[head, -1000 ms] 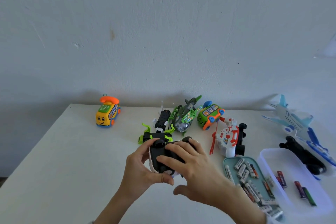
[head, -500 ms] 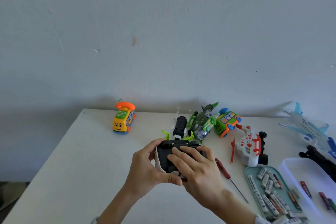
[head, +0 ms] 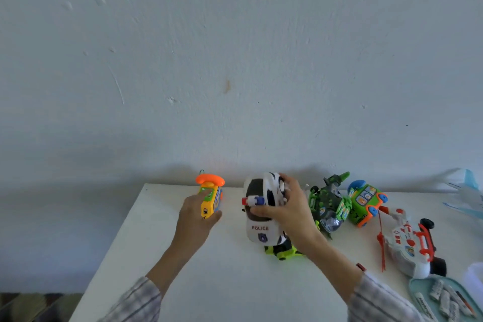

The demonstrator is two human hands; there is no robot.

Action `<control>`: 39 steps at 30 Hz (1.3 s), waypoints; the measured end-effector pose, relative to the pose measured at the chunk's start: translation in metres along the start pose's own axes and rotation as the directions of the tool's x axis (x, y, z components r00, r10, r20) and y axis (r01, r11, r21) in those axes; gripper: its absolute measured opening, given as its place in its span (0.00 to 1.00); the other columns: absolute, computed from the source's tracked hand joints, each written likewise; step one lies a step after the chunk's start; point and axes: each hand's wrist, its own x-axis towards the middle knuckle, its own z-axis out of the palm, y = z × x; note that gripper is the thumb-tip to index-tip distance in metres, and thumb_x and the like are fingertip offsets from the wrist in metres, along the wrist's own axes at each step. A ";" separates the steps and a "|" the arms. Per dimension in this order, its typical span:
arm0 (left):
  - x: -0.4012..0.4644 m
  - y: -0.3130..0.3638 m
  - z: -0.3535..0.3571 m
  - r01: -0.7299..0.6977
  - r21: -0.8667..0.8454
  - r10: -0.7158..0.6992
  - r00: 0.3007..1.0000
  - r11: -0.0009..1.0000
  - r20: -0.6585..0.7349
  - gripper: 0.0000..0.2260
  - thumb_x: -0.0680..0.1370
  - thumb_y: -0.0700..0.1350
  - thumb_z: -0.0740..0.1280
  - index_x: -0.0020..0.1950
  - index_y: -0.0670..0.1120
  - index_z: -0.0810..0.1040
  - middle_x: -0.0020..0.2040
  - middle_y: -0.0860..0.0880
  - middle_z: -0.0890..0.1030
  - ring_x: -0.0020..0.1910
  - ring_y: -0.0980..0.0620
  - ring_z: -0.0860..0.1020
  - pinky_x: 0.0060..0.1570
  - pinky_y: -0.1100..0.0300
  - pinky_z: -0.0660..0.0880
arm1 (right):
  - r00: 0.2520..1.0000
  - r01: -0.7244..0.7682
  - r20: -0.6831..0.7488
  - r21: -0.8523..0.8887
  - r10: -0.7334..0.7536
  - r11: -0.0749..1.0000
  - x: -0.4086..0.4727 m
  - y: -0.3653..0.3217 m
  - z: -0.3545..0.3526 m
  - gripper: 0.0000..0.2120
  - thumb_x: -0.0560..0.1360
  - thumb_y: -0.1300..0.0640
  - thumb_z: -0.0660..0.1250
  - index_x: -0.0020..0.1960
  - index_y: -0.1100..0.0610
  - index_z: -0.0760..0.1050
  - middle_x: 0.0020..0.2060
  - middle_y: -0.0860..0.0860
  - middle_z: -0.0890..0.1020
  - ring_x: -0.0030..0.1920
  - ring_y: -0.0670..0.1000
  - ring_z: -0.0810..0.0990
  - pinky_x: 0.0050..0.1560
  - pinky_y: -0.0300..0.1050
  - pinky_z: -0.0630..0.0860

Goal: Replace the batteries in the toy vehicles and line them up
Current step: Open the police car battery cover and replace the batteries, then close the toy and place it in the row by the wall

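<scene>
Right hand (head: 288, 213): clamped over police car (head: 261, 213), desk (head: 222, 282) centre. Left hand (head: 194, 219): wrapped round yellow phone bus (head: 210, 198), at 9 o'clock of car. Step, likely: lining up. Next: set car down level beside bus. Batteries (head: 444, 295) at 4 o'clock.

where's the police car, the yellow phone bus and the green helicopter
police car (head: 260, 232): head view, on its white hood by the POLICE lettering
yellow phone bus (head: 209, 200): head view, on its yellow body
green helicopter (head: 329, 202): head view, on its dark green fuselage
</scene>
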 end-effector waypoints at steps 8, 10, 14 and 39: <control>0.060 -0.050 0.023 -0.070 0.389 -0.023 0.973 0.919 0.230 0.34 0.75 0.51 0.69 0.77 0.56 0.54 0.61 0.43 0.69 0.52 0.46 0.73 0.46 0.60 0.72 | 0.899 -0.414 -0.023 0.279 0.437 0.866 0.104 0.052 0.057 0.33 0.65 0.69 0.77 0.65 0.63 0.64 0.48 0.58 0.79 0.46 0.58 0.80 0.41 0.53 0.78; 0.061 -0.054 0.021 -0.077 0.402 0.000 0.982 0.913 0.187 0.33 0.75 0.50 0.68 0.77 0.56 0.57 0.53 0.46 0.71 0.45 0.48 0.73 0.39 0.62 0.67 | 0.885 -0.441 -0.021 0.284 0.465 0.852 0.115 0.068 0.068 0.32 0.64 0.69 0.77 0.63 0.65 0.65 0.49 0.60 0.79 0.46 0.59 0.81 0.40 0.53 0.78; 0.059 -0.059 0.020 -0.041 0.404 -0.014 0.991 0.914 0.134 0.33 0.76 0.51 0.67 0.77 0.57 0.55 0.48 0.49 0.68 0.41 0.51 0.71 0.36 0.63 0.65 | 0.893 -0.437 0.017 0.279 0.450 0.855 0.127 0.092 0.082 0.19 0.68 0.68 0.74 0.56 0.67 0.73 0.45 0.60 0.82 0.44 0.60 0.82 0.40 0.54 0.80; 0.051 -0.060 0.021 -0.049 0.410 0.018 0.997 0.911 0.080 0.34 0.78 0.54 0.65 0.78 0.57 0.50 0.58 0.47 0.68 0.48 0.51 0.74 0.44 0.60 0.75 | 0.898 -0.436 -0.123 -0.099 0.423 0.895 0.117 0.106 0.088 0.20 0.75 0.61 0.67 0.65 0.62 0.66 0.55 0.59 0.78 0.54 0.57 0.79 0.54 0.53 0.78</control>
